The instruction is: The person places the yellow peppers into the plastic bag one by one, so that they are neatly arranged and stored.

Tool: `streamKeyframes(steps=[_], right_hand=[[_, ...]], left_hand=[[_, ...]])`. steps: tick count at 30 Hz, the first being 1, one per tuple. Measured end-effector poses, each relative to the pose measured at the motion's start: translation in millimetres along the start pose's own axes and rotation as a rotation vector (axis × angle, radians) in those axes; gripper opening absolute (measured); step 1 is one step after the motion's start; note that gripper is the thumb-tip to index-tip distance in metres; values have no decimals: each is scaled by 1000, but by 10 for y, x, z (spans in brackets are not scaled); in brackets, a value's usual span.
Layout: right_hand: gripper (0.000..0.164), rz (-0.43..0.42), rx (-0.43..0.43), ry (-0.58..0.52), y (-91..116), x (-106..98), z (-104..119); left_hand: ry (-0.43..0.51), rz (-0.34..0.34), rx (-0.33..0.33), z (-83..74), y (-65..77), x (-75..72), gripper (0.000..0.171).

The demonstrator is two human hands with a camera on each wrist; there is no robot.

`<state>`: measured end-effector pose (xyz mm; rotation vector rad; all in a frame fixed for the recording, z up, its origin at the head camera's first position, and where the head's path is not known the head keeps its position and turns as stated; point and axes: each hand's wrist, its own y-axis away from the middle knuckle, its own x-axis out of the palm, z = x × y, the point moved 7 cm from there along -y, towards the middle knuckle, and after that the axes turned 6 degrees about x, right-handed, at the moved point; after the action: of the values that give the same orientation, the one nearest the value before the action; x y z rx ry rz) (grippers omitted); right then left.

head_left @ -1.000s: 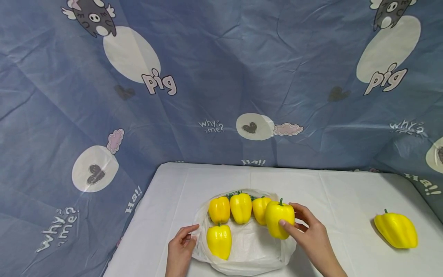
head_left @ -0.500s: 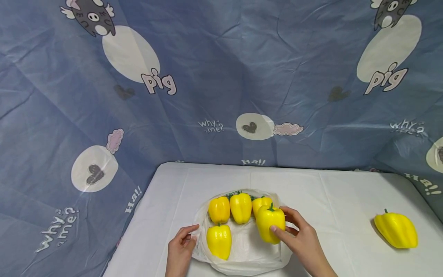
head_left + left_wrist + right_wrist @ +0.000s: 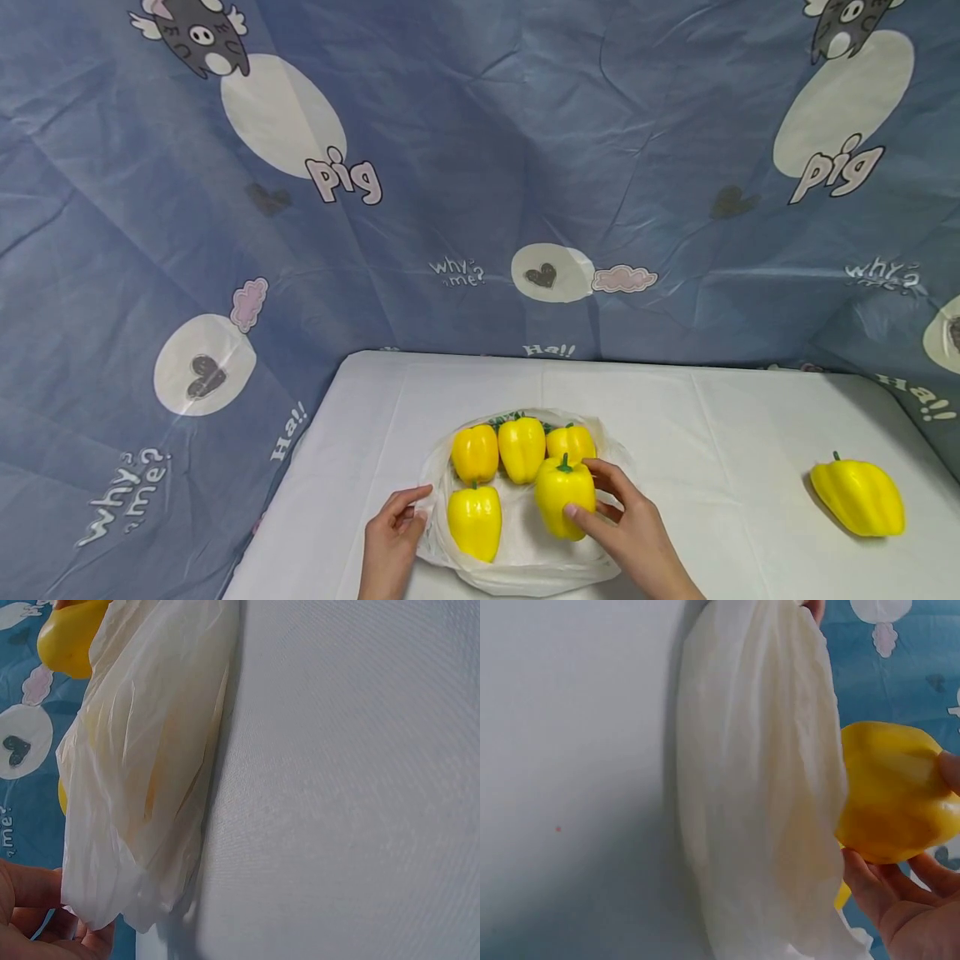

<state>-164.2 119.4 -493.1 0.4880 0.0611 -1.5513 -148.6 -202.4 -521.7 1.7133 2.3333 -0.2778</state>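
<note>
My right hand (image 3: 633, 529) holds a yellow bell pepper (image 3: 564, 500) with a green stem, thumb on the near side and fingers behind it. The pepper hangs over the opened white plastic bag (image 3: 555, 579); in the right wrist view this bell pepper (image 3: 892, 795) shows just beyond the bag's rim. My left hand (image 3: 392, 533) pinches the bag's left edge, as the fingers (image 3: 34, 889) in the left wrist view show. Inside the bag stand several yellow bell peppers: three along the back, and one front-left bell pepper (image 3: 475, 523) near my left hand.
Another yellow bell pepper (image 3: 858, 497) lies on its side far to the right on the white-covered table (image 3: 720, 433). A blue printed cloth (image 3: 465, 167) hangs behind the table and along its left side.
My right hand has carried the bell pepper left and slightly toward me, from the bag's right edge to over its inside. My left hand has stayed at the bag's edge.
</note>
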Motion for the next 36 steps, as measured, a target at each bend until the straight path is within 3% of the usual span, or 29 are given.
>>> streamKeyframes(steps=[15, 36], right_hand=[[64, 59, -21, -4, -20, 222, -60], [69, 265, -40, 76, -84, 531, -142]], left_hand=[[-13, 11, -10, -12, 6, 19, 36], [-21, -4, -15, -4, 4, 12, 35]])
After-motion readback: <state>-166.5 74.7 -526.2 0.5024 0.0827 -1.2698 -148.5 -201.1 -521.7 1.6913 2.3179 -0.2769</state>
